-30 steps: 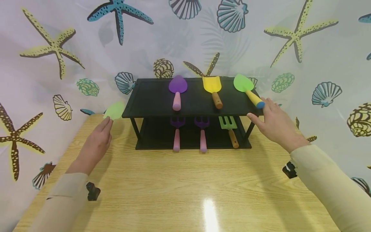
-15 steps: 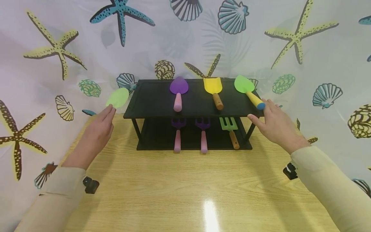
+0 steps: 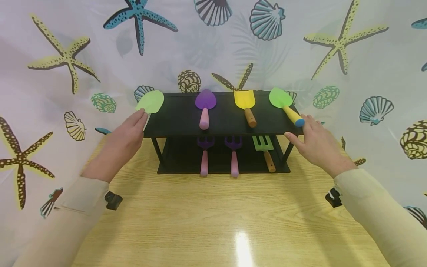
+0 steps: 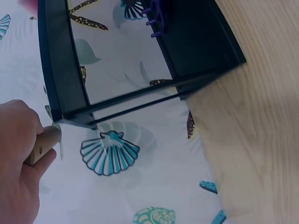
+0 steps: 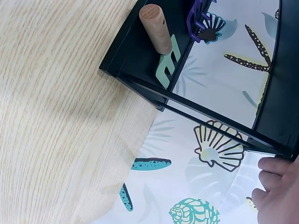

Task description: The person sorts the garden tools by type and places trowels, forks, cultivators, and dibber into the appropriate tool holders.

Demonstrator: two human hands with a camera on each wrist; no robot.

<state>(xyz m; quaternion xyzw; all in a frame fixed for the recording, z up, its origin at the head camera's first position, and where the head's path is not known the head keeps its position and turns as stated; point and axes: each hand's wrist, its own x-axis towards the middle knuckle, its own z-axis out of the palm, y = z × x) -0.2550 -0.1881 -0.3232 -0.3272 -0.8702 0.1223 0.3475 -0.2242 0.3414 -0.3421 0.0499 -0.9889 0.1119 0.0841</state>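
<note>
A light green garden trowel [image 3: 152,101] is in my left hand [image 3: 125,137], its blade up over the left end of the black two-tier rack [image 3: 173,116]. In the left wrist view, my fingers wrap round its wooden handle [image 4: 46,143]. My right hand [image 3: 315,142] rests against the rack's right end, fingers extended and thumb at the front edge. Along the top tier lie a purple trowel [image 3: 205,99], a yellow shovel [image 3: 244,99] and a green trowel with a yellow and blue handle [image 3: 293,115].
On the lower tier lie two purple hand forks with pink handles [image 3: 204,163] [image 3: 234,163] and a green fork [image 3: 268,159] with a wooden handle. The rack stands on a wooden table [image 3: 200,215] before a seashell-patterned cloth [image 3: 217,44].
My left hand has raised the green trowel from beside the rack and moved it right, so its blade now overlaps the top tier's left corner. The right hand stays put.
</note>
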